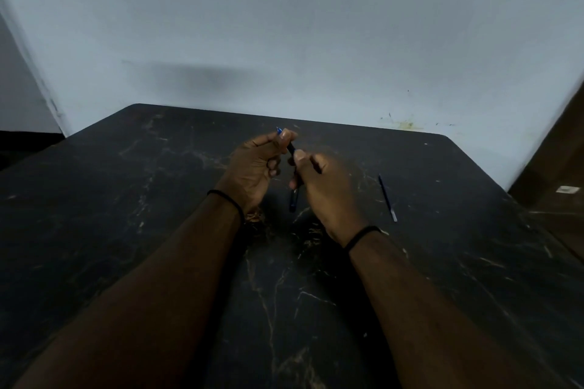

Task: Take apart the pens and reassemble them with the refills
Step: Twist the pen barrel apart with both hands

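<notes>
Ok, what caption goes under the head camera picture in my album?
Both hands, left hand and right hand, grip a pen above the dark table.

one pen (293, 174), one refill (387, 198)

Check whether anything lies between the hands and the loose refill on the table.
Nothing visible does. The refill lies alone on the table, right of the right hand; both hands are occupied holding the pen.

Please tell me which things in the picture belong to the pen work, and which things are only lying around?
Part of the job:
- pen, held between left hand and right hand
- thin refill lying on the table, right of the hands

Not part of it:
- dark marble-patterned table
- wall
- black wristbands
</notes>
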Demonstrator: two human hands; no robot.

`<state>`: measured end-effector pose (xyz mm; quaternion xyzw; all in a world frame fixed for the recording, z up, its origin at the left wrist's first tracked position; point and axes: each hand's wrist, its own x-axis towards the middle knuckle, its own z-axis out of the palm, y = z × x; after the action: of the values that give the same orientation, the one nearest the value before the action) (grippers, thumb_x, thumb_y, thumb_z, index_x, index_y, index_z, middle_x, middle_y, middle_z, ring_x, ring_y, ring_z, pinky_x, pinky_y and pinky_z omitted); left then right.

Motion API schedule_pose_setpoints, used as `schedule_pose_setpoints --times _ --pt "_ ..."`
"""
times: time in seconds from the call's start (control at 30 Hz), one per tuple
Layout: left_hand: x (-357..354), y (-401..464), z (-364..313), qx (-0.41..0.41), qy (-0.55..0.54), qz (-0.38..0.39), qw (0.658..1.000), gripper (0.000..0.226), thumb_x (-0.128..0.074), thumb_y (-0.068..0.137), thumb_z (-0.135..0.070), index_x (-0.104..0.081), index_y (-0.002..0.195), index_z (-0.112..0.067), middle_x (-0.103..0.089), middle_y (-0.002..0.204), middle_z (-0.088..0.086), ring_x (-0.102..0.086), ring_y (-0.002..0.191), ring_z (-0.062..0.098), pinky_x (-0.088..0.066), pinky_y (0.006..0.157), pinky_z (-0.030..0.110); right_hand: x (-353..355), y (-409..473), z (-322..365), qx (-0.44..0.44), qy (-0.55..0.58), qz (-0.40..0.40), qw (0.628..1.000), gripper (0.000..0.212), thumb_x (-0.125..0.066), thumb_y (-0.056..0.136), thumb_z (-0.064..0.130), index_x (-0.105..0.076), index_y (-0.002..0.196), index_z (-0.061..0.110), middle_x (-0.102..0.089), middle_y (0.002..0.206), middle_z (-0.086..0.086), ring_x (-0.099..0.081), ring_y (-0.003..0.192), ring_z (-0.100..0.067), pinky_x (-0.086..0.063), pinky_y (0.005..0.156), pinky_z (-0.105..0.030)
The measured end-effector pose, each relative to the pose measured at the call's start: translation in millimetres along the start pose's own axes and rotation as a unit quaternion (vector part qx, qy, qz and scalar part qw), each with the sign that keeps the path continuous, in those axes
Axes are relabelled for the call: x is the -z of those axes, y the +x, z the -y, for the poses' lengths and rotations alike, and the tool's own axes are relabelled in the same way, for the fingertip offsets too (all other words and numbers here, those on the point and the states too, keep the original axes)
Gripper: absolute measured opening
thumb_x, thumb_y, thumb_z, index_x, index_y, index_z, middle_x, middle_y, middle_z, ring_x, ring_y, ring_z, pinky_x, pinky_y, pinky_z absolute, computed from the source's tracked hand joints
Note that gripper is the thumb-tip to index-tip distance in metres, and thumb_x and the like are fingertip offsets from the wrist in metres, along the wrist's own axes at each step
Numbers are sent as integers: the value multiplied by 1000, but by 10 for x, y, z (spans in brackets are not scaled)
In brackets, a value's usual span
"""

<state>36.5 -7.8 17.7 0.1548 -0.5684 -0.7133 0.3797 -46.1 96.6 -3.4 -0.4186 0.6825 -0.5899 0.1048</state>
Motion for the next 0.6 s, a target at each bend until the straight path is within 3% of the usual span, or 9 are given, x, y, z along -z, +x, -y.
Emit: schedule_pose_setpoints --times 0.07,0.23,0.3,0.37,0.47,0.6 --pt "7 1 2 4 6 0 1000 14 -57 96 -17 -70 92 -13 -52 76 5 -36 64 16 -27 58 27 -2 7 -11 -9 -20 3 1000 42 -42 96 53 -70 84 24 -70 69 6 -64 65 -10 -51 66 -35" --pt "15 -15 3 3 18 11 1000 18 -57 96 -20 -73 88 -17 -44 67 -2 -32 58 10 -27 58 26 24 5 -29 34 23 -17 999 14 -64 95 33 -65 81 37 -69 68 6 -61 61 -2 -46 60 -19" --pt "25 -10 9 5 13 13 1000 22 -57 96 -21 -75 84 -20 -43 67 -2 -33 57 9 -27 57 26 15 -8 -22 41 28 -23 999 17 -66 92 34 -62 83 48 -71 66 5 -64 57 -2 -46 53 -15" --pt "40 10 24 5 9 14 1000 23 -58 96 -21 -76 82 -20 -44 64 -3 -35 55 7 -28 56 26 5 -14 -11 29 14 -23 999 5 -62 93 43 -63 88 45 -71 64 4 -67 58 -8 -50 55 -22" --pt "64 39 56 1 8 21 1000 20 -60 94 -23 -76 84 -20 -44 63 -4 -35 54 7 -26 56 26 -2 -4 -3 -11 -11 -25 1000 43 -43 97 54 -71 83 24 -68 62 1 -65 60 -14 -51 63 -37" --pt "90 70 87 -4 14 34 999 19 -62 91 -29 -78 84 -22 -42 63 -2 -31 52 8 -25 53 26 15 15 -25 -16 -37 -23 999 42 -41 102 45 -68 76 27 -64 64 6 -55 54 1 -41 60 -29"
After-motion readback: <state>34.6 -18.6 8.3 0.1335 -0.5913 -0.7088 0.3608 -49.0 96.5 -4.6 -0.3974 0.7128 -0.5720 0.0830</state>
